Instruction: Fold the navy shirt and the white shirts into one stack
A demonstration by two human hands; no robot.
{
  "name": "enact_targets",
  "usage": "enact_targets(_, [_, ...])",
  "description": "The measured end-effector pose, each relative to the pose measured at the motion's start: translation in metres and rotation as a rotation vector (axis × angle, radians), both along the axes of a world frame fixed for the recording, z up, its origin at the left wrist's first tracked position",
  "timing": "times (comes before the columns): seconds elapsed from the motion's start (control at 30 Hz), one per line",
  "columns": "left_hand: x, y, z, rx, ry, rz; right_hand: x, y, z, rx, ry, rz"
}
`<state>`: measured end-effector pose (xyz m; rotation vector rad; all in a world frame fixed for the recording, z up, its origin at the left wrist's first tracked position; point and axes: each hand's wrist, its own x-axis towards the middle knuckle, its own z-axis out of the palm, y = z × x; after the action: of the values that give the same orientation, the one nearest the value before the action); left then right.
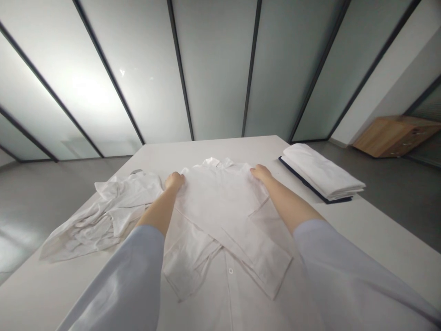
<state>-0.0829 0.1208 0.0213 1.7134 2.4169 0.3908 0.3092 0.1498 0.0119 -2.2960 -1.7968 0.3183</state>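
A white button-up shirt (218,197) lies spread on the table in front of me, collar at the far end. Its two sleeves are folded inward and cross over the front; a button shows below them. My left hand (175,180) is closed on the shirt's left shoulder edge. At the opposite shoulder, my right hand (261,173) pinches the fabric between thumb and fingers. Both arms are stretched forward, one along each side of the shirt.
A crumpled heap of white garments (113,211) lies on the left of the white table (361,243). On the right edge sits a stack of folded white cloth (320,170) with a dark navy layer beneath. A wooden cabinet (392,135) stands beyond, near frosted glass panels (213,69).
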Motion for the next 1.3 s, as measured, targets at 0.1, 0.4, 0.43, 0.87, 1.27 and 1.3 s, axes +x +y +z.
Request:
enact_targets(0.1, [-0.007,0.004,-0.001,-0.012,0.007,0.007,0.006,0.003,-0.003,0.008,0.008,-0.027])
enact_targets(0.4, [0.005,-0.005,0.003,0.193,0.152,-0.045,-0.001,-0.021,0.006,0.210,-0.238,0.021])
enact_targets(0.43, [0.013,-0.007,0.004,0.225,0.185,-0.106,-0.007,-0.024,0.006,0.246,-0.260,0.086])
enact_targets(0.87, [0.059,-0.048,-0.018,-0.090,0.289,-0.481,-0.059,-0.070,-0.004,-0.056,-0.263,0.386])
enact_targets(1.27, [0.054,-0.024,0.018,-0.095,0.237,-0.396,-0.054,-0.050,0.033,-0.036,-0.224,0.354])
enact_targets(1.3, [0.057,-0.017,0.016,-0.053,0.184,-0.362,-0.055,-0.044,0.031,-0.017,-0.179,0.325])
